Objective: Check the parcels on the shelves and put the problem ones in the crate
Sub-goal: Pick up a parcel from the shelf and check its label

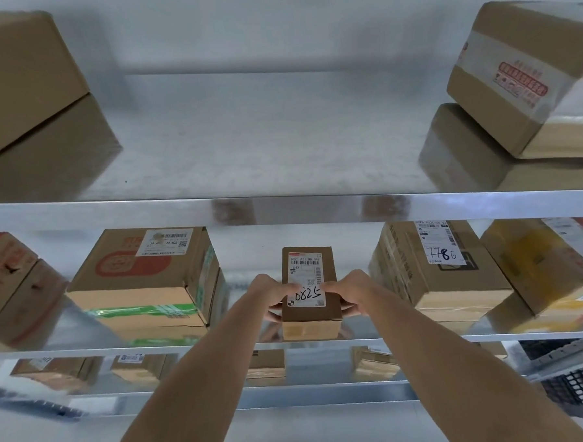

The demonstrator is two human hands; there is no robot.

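Reaching forward from below, both bare arms meet at a small brown parcel (308, 284) on the middle shelf (87, 351). The left hand (273, 294) grasps its left side and the right hand (346, 290) grasps its right side, thumbs on the white label marked 0825. This parcel stands close to the front edge of the shelf, with free space on both sides. To the left sits a box with green tape (144, 282), to the right a box marked 7786 (434, 264), both apart from the parcel. A black crate (582, 388) shows at the lower right, under the shelf edge. Farther up, the top shelf (262, 138) has wide open room in its middle, between a large plain box (30, 99) at left and two stacked boxes (519, 80) at right.
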